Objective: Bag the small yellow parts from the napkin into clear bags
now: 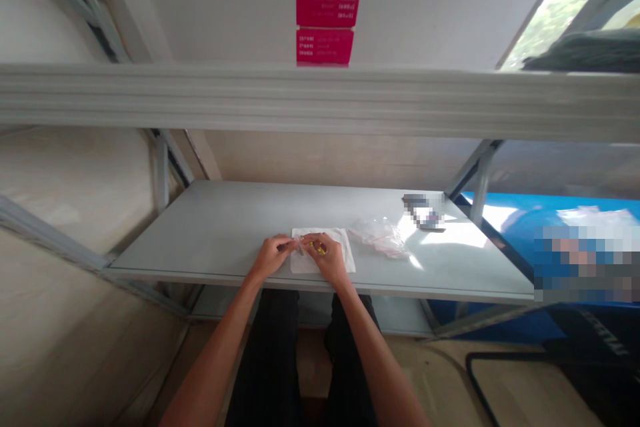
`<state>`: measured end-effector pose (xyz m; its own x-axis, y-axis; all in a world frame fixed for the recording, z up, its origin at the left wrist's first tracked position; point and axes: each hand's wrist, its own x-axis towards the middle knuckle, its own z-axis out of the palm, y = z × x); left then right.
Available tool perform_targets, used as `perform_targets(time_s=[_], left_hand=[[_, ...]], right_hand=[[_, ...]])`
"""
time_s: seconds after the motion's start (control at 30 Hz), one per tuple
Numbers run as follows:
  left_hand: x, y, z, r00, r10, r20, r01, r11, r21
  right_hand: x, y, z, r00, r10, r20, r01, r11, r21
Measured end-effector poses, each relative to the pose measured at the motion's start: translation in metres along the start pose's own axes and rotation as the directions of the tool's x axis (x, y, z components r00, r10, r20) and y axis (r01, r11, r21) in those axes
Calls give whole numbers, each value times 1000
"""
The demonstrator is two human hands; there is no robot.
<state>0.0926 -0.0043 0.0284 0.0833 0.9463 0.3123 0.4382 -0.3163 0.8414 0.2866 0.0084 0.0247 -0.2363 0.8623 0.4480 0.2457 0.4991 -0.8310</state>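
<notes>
Three crimson printed cartons (327, 5) in line on the white upper shelf (225, 7), dark fabric (590, 52) at upper right, pixelated object (425, 212) near a grey post (481, 180), blue tabletop (525, 203) at right, black tubular frame (510, 356) below.

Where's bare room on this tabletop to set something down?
Widest bare patch: the tabletop left of the left hand. Another: right-front corner beyond the plastic bags. Crowded: from the right hand and white sheet to those bags.
</notes>
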Motion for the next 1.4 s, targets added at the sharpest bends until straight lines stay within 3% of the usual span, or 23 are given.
perform_targets(time_s=[0.1,0.23,0.37,0.5,0.67,0.87,1.03,1.23,1.4], left_hand=[[-1,-1,0,999,-32,-26,32,999,-19],[-4,-3,-2,981,-147,-123,137,987,-80],[-5,-5,-3,964,-202,-174,176,972,-154],[-5,-6,-3,965,-209,-160,185,971,-150],[-4,-5,-3,970,-174,-167,155,981,-120],[-6,-3,-3,965,-212,-152,197,975,-108],[-4,-2,-2,990,-103,-95,99,994,-43],[-1,0,2,1000,-17,4,17,1000,-12],[-3,-2,-1,995,-90,-34,88,994,-61]], right_hand=[[0,-1,-1,1000,-16,-22,15,998,-54],[0,5,1,987,-76,-138,32,955,-296],[-1,15,6,990,-86,-109,26,886,-462],[-2,22,8,993,-82,-86,28,862,-506],[-2,26,9,995,-83,-63,42,869,-493],[-2,21,8,989,-132,-62,85,869,-488],[1,7,3,985,-103,-135,57,949,-310],[2,-2,3,994,-109,-6,108,990,-87],[0,-5,3,994,-94,54,98,993,-65]])
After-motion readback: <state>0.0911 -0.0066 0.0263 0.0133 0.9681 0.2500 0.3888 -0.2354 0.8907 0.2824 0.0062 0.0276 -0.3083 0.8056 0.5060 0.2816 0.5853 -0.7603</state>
